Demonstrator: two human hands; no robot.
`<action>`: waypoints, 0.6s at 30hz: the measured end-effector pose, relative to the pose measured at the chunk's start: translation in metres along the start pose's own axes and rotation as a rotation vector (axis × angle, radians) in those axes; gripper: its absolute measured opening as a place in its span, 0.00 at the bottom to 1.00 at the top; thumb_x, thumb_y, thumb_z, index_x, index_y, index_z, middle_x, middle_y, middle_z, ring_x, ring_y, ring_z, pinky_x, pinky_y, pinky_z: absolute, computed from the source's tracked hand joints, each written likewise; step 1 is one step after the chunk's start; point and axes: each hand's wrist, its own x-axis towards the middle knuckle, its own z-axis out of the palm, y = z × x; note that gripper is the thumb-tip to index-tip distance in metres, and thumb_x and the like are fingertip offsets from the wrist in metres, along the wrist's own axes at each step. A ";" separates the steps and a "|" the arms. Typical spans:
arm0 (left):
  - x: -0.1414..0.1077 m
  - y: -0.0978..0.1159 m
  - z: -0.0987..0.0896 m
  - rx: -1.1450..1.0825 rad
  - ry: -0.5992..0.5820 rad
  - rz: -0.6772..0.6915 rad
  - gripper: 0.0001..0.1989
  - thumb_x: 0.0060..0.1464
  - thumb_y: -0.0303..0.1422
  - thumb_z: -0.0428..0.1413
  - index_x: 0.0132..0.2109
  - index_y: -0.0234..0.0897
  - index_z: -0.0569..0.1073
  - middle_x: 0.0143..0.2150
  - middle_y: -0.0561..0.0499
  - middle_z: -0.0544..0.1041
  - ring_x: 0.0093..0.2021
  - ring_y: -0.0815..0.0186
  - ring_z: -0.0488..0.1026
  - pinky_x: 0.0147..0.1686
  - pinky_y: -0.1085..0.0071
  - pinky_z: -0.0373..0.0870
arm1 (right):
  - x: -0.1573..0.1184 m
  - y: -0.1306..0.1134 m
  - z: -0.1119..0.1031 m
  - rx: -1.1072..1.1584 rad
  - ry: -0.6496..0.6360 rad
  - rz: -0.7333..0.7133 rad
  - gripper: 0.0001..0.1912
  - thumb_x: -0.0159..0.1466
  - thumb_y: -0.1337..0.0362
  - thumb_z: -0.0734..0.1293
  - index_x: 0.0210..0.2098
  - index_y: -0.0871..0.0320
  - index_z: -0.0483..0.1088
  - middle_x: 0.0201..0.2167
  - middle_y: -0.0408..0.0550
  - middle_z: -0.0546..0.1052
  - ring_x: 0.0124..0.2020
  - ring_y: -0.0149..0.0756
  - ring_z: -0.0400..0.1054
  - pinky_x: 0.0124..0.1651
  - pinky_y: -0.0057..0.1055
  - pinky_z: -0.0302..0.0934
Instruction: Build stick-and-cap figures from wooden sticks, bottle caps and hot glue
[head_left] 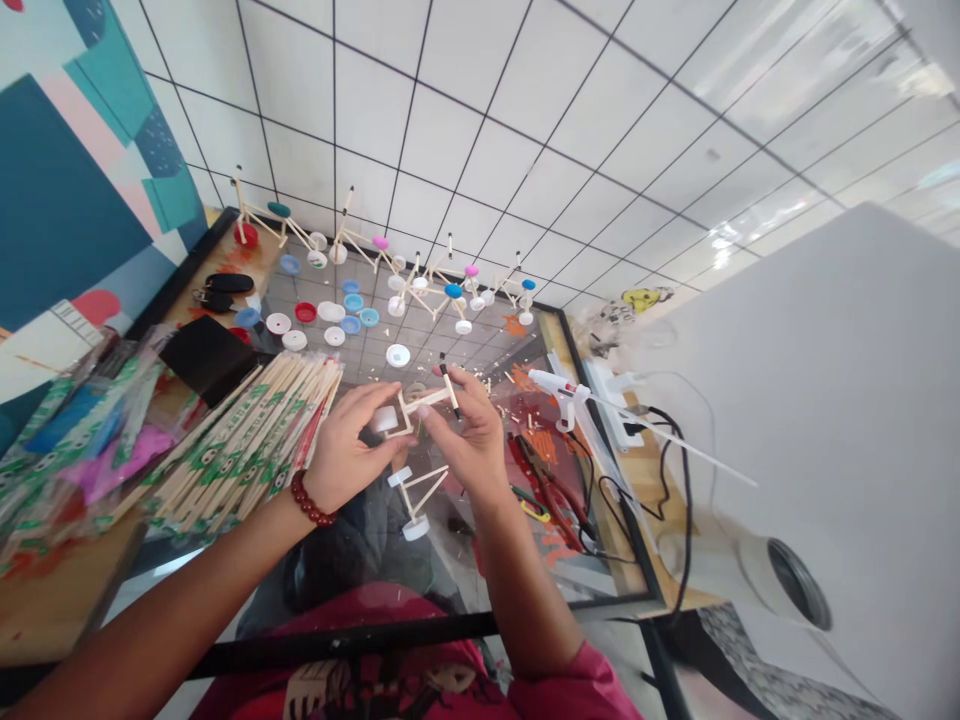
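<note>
Between my two hands is a small stick frame (pixel 429 400), part of a toy tricycle. It has a forked end and a crossbar handlebar (pixel 450 390) with black tips. My left hand (pixel 352 440) grips the forked end, near a white bottle-cap wheel (pixel 385 419). With thumb and fingers, my right hand (pixel 474 430) pinches the frame close to the handlebar. Just below them on the glass lies a triangular stick piece (pixel 424 487) with two white cap wheels. A loose white cap (pixel 397 355) rests beyond my hands.
Several toy tricycles (pixel 420 285) line the back of the glass table, with coloured bottle caps (pixel 350 303) before them. Wrapped chopsticks (pixel 247 440) lie left. On the right are a glue gun (pixel 559 385), red-handled pliers (pixel 551 485), a yellow cutter (pixel 534 510) and black cables (pixel 660 480).
</note>
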 end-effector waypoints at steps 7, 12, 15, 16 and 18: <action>-0.001 -0.002 0.001 0.006 0.013 0.033 0.26 0.56 0.32 0.71 0.61 0.39 0.79 0.59 0.41 0.85 0.60 0.49 0.82 0.63 0.53 0.79 | -0.001 0.002 -0.004 0.053 -0.005 0.004 0.06 0.68 0.61 0.74 0.43 0.48 0.86 0.53 0.52 0.83 0.63 0.49 0.75 0.67 0.50 0.67; -0.002 -0.002 0.002 0.000 0.019 0.028 0.26 0.57 0.32 0.70 0.62 0.41 0.79 0.59 0.42 0.85 0.60 0.48 0.82 0.63 0.52 0.80 | 0.000 0.000 -0.004 0.046 -0.001 -0.003 0.05 0.68 0.62 0.75 0.42 0.49 0.85 0.54 0.51 0.83 0.62 0.48 0.76 0.66 0.48 0.68; -0.002 -0.002 0.002 -0.019 0.012 0.004 0.25 0.56 0.34 0.71 0.61 0.42 0.80 0.59 0.43 0.85 0.60 0.48 0.82 0.64 0.51 0.79 | 0.002 -0.004 -0.003 0.010 -0.015 -0.024 0.05 0.68 0.61 0.75 0.42 0.49 0.85 0.55 0.51 0.83 0.62 0.48 0.76 0.66 0.48 0.68; -0.002 -0.002 0.002 -0.025 0.011 -0.015 0.25 0.56 0.35 0.71 0.61 0.42 0.80 0.59 0.43 0.85 0.60 0.48 0.82 0.64 0.51 0.79 | 0.003 -0.004 -0.002 0.000 -0.015 -0.028 0.05 0.69 0.61 0.74 0.42 0.49 0.85 0.55 0.51 0.83 0.62 0.48 0.76 0.66 0.48 0.68; -0.001 -0.004 0.002 -0.045 0.009 -0.074 0.25 0.56 0.37 0.71 0.60 0.43 0.80 0.59 0.43 0.85 0.60 0.48 0.82 0.64 0.49 0.79 | 0.004 -0.004 -0.004 -0.010 -0.009 -0.032 0.05 0.69 0.60 0.75 0.43 0.49 0.85 0.55 0.52 0.83 0.62 0.47 0.76 0.66 0.49 0.68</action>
